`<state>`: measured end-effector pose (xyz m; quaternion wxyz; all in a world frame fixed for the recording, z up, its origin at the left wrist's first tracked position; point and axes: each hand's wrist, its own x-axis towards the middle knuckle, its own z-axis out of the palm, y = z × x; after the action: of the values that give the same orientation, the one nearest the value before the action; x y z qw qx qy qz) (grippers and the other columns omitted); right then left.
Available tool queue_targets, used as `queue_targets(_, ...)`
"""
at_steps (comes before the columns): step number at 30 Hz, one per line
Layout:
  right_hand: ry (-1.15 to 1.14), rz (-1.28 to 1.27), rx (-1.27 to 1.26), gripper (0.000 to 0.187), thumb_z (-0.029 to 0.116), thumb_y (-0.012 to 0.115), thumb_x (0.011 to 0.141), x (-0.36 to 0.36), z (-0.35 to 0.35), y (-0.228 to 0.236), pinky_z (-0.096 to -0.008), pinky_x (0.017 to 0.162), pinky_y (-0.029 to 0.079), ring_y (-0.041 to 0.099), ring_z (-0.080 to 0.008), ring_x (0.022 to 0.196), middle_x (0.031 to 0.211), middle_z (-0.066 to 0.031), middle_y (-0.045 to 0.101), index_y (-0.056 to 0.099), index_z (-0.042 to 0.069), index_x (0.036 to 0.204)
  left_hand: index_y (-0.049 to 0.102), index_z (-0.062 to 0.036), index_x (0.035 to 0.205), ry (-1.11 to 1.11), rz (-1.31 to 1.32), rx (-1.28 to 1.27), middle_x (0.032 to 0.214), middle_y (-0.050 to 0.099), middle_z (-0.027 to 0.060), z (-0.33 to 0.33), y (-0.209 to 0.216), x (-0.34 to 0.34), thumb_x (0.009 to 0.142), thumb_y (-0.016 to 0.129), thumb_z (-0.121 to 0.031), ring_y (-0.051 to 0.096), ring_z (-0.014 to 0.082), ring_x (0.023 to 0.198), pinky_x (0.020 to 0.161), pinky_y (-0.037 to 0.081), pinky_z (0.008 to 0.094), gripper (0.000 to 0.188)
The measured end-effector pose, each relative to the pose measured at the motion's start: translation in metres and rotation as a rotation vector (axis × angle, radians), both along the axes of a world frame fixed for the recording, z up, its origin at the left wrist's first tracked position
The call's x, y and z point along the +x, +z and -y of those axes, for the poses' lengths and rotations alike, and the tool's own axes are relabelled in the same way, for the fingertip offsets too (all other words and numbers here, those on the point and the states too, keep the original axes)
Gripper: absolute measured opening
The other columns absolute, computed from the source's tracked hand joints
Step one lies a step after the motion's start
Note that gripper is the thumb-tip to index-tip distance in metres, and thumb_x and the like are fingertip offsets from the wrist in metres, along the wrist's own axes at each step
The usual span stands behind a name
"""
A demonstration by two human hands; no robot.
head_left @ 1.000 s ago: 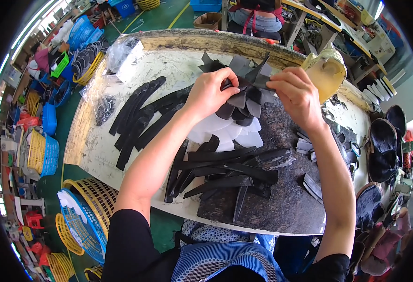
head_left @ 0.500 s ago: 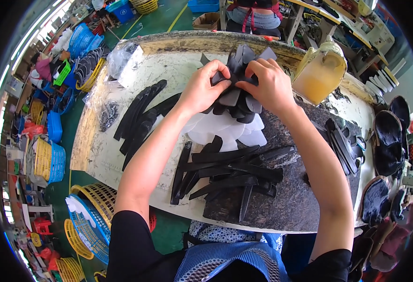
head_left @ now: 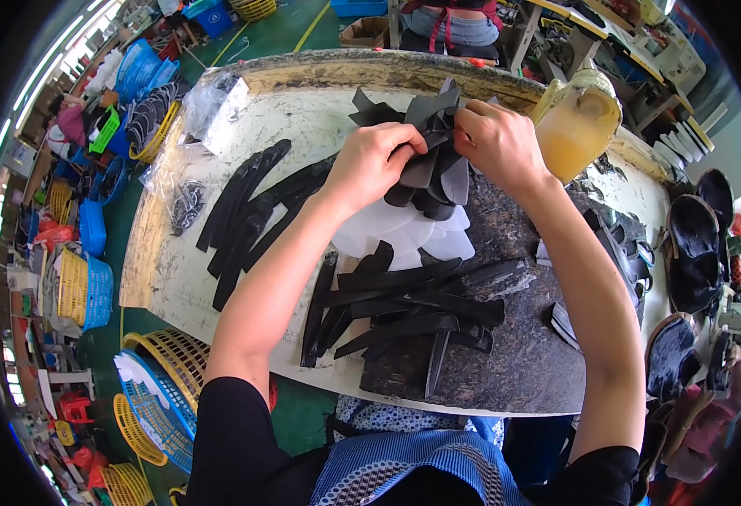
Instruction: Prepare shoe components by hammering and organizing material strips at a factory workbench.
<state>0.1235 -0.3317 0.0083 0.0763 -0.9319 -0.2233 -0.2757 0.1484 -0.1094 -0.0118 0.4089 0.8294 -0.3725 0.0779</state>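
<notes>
My left hand (head_left: 377, 164) and my right hand (head_left: 503, 145) are over a loose pile of dark grey and black cut pieces (head_left: 419, 172) at the far middle of the worktable. Both hands are closed in a pinch on a black piece (head_left: 440, 133) between them; its full shape is hidden by the fingers and pile. Under the pile's near side lie white rounded sheet pieces (head_left: 374, 232). Closer to me, black strips (head_left: 425, 308) are heaped across the table and a dark mottled board (head_left: 530, 363). More black strips (head_left: 244, 202) lie left of my left forearm.
A plastic container of yellowish liquid (head_left: 579, 131) stands at the far right of the worktable (head_left: 176, 287). Clear plastic bags (head_left: 210, 105) sit at the far left. Dark curved pieces (head_left: 623, 253) lie by my right forearm. Baskets (head_left: 168, 371) stand on the floor to the left.
My right hand has shifted slightly right and my left hand slightly right and down. Both stay pinched at the pile, whose upper pieces have moved. The whole view has shifted a little.
</notes>
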Motion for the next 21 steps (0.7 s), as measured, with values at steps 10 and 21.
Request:
queue_targets(10, 0.045, 0.021, -0.119, 0.009, 0.012, 0.068, 0.079, 0.004, 0.029, 0.016, -0.0438, 0.067, 0.056, 0.068, -0.031, 0.08, 0.087, -0.0094, 0.064, 0.063, 0.006, 0.083, 0.068, -0.0034, 0.093, -0.022, 0.208, 0.02, 0.09, 0.071, 0.0106, 0.011, -0.002, 0.0, 0.086, 0.066, 0.001, 0.069, 0.0297, 0.083, 0.073, 0.054, 0.0383, 0.008)
queue_targets(21, -0.1, -0.449, 0.528, 0.028, 0.007, 0.058, 0.082, -0.075, 0.09, 0.075, -0.0275, 0.072, 0.051, 0.062, -0.0088, 0.076, 0.078, -0.0042, 0.066, 0.07, 0.0, 0.106, 0.064, -0.0092, 0.104, -0.012, 0.121, -0.095, 0.111, 0.066, 0.0104, -0.005, -0.011, -0.01, 0.085, 0.072, -0.01, 0.064, 0.0307, 0.107, 0.092, 0.051, 0.039, 0.02)
